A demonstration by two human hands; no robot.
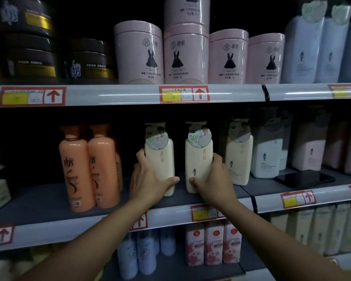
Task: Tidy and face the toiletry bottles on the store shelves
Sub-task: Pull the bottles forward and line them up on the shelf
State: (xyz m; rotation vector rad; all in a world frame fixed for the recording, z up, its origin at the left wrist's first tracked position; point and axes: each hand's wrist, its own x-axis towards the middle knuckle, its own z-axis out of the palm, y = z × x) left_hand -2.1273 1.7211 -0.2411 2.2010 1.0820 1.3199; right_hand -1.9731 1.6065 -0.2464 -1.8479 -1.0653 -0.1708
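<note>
Two cream pump bottles stand upright side by side on the middle shelf. My left hand is wrapped around the lower part of the left cream bottle, thumb across its front. My right hand grips the right cream bottle from its right side, thumb on the front near the base. Both bottles carry round tags at the neck and face forward. A third cream bottle stands just to the right, untouched.
Two orange bottles stand left of my hands. White and pink bottles and a black phone lying flat sit to the right. Pink tubs and dark jars fill the shelf above; blue and floral bottles stand below.
</note>
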